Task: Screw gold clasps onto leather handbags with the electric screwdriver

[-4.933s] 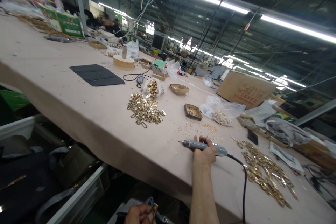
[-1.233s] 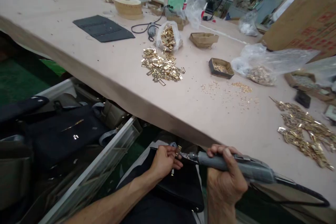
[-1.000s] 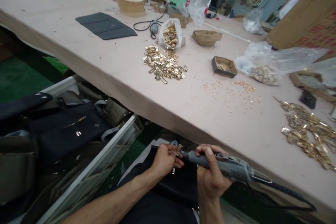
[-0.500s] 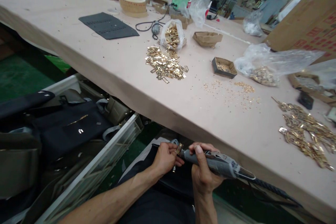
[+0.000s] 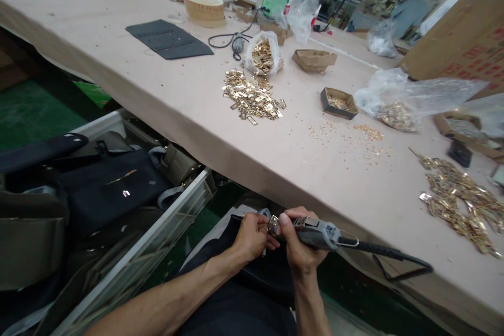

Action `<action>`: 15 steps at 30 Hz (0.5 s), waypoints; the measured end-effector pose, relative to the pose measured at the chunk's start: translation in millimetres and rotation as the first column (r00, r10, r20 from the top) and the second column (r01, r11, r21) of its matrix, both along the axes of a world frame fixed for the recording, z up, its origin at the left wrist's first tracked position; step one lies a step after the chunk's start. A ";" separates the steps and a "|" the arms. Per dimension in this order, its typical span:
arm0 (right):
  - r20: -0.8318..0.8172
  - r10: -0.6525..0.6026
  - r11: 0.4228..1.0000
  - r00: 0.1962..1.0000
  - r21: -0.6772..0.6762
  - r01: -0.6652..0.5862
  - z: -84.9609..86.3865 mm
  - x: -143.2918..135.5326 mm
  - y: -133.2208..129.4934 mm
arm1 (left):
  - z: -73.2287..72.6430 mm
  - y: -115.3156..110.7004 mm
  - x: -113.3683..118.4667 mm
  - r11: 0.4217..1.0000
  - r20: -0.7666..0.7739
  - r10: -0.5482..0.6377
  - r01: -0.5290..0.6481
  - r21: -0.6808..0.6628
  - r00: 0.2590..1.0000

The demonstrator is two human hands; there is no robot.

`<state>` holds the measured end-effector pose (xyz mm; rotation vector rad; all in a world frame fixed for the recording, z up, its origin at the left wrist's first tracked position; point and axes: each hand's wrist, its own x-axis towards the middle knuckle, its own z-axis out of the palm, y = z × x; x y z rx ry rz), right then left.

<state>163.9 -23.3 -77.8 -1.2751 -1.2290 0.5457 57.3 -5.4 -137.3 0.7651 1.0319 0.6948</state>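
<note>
In front of the table edge, my left hand (image 5: 252, 236) pinches a small shiny metal bag fitting (image 5: 273, 224) between thumb and fingers. My right hand (image 5: 302, 244) is wrapped around a grey electric screwdriver (image 5: 317, 232), thumb on top, its front end pointing left at the fitting. My fingers hide the screwdriver's tip, so I cannot tell whether it touches the metal. A black cable (image 5: 394, 252) trails from its rear to the right. Dark material (image 5: 232, 231) lies in my lap beneath both hands.
On the table (image 5: 189, 100) lie a pile of gold frames (image 5: 255, 97), scattered tiny screws (image 5: 368, 131), a small box (image 5: 338, 103) and a heap of gold parts (image 5: 460, 199). Left of me stands a white crate (image 5: 189, 194) holding dark bags (image 5: 114, 184).
My right hand and the screwdriver have shifted slightly left, and the tool's rear has swung up and left with its cable. The metal fitting has turned in my left hand.
</note>
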 end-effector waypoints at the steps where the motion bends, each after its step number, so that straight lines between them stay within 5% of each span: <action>1: -0.008 0.007 1.000 1.000 0.000 -0.007 0.6 0.2 0.2 | -0.6 -0.4 0.2 1.000 0.002 0.002 -0.002 -0.002 1.000; 15: -0.136 0.275 0.961 0.952 0.056 -0.270 20.7 8.7 2.0 | 6.7 -7.3 1.7 1.000 0.032 0.012 -0.012 -0.009 0.999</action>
